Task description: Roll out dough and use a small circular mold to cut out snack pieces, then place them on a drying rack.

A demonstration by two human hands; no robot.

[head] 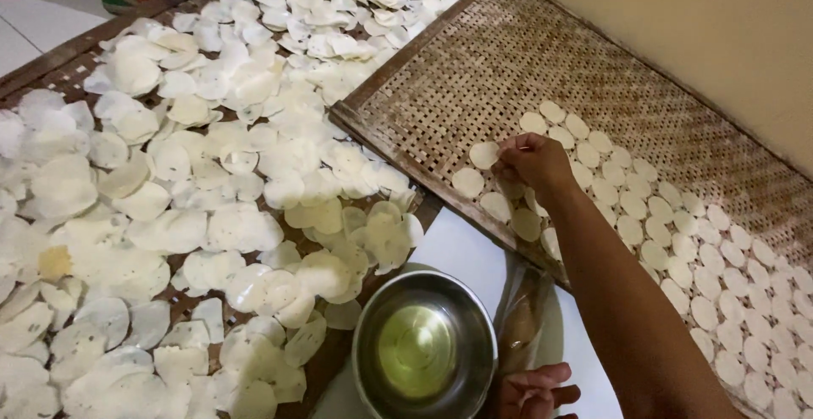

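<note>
The right hand (532,163) reaches over the woven tray (508,55), fingers pinched narrow on a thin, round white disc (485,155) that lies flat just left of the fingertips; being round, it shows no long axis or heading. The disc sits at the near-left end of the rows of discs (677,249) on the tray. The left hand (533,392) rests loosely curled beside the steel bowl (423,347), touching a clear plastic bag (521,317).
</note>
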